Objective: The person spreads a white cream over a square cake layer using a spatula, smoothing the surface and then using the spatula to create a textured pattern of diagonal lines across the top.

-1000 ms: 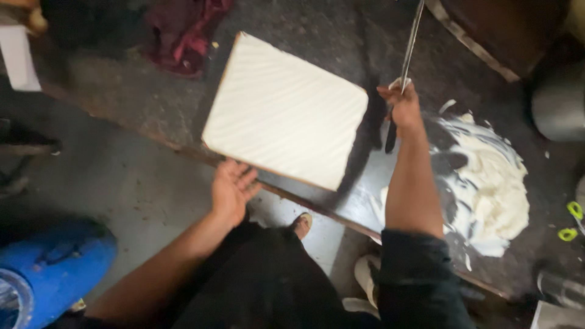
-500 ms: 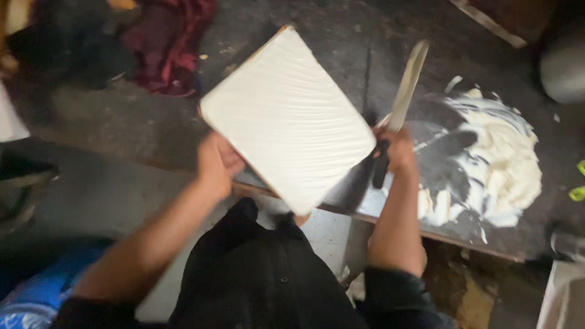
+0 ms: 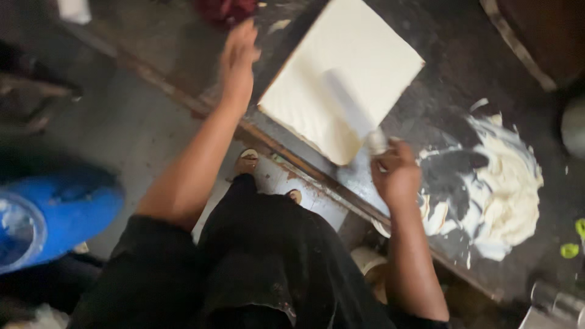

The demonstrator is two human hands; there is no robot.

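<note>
A cream-coated rectangular board (image 3: 341,79) lies on a dark worktable (image 3: 439,73), one corner at the table's front edge. My right hand (image 3: 396,173) grips the handle of a long flat spatula (image 3: 350,103), whose blurred blade lies across the board's top. My left hand (image 3: 237,55) reaches over the table beside the board's left edge, fingers loosely apart, holding nothing. To the right of my right hand a wide smear of cream-coloured paste (image 3: 499,189) covers the table.
A dark red cloth (image 3: 225,7) lies at the table's far side. A blue bucket (image 3: 52,213) stands on the floor at the left. Small green bits (image 3: 570,250) sit at the right edge. My sandalled feet (image 3: 247,161) show under the table edge.
My right hand swung the spatula from beside the board onto its top. My left hand let go of the board's near-left edge and moved up along its left side. The view shifted.
</note>
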